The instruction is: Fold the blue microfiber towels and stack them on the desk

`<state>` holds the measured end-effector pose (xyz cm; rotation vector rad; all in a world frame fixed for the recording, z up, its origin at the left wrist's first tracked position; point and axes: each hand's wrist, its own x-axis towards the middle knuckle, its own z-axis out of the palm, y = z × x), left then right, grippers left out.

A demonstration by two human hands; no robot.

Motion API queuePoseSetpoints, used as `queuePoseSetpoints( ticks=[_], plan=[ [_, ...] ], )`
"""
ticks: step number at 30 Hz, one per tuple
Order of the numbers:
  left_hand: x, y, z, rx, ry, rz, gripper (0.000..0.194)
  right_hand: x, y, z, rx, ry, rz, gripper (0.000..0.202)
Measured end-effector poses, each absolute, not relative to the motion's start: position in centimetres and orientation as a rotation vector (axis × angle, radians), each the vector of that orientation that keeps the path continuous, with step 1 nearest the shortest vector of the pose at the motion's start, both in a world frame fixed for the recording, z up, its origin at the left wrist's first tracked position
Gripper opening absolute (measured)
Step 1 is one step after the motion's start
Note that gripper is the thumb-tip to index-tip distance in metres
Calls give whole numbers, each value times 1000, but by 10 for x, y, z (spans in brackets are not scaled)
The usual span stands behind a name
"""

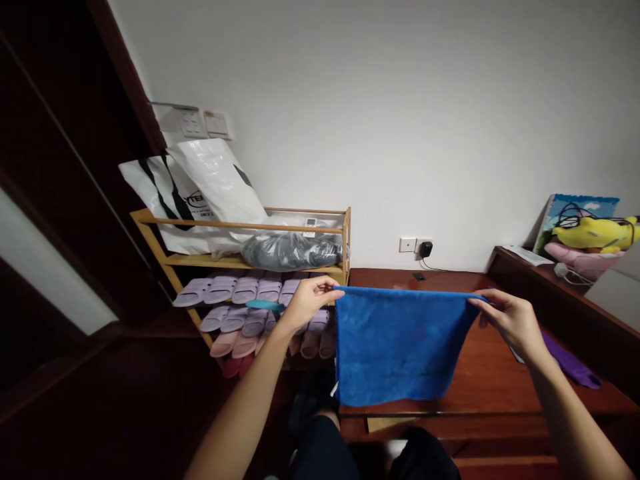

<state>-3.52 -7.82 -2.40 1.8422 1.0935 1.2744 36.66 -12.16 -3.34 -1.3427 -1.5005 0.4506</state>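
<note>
A blue towel (397,347) hangs stretched between my two hands, its top edge pulled nearly level. My left hand (313,299) is closed in a pinch on the towel's upper left corner. At the upper right corner, my right hand (507,317) pinches the cloth between thumb and fingers. The towel hangs in front of a reddish-brown wooden table (490,380), hiding part of its top. A small white tag shows at the lower left edge of the cloth.
Left of the table stands a wooden shoe rack (173,267) with several lilac slippers (233,320) and white bags (215,180) on top. A purple cloth (570,360) lies at the table's right. Behind it, a raised ledge carries a yellow plush toy (595,233). A black plug (425,249) sits in the wall socket.
</note>
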Motion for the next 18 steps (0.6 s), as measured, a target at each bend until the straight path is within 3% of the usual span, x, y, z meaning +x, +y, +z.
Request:
queuePoseSetpoints(
  ticks=[6,18],
  plan=[
    [-30,-45,-30,1846,1091,1284,33,364,-85,-40,-1323,-1432,550,48],
    [-13,22,-87,1514,1347,1154,32,360,1,-113,-1321,-1366,612,50]
  ],
)
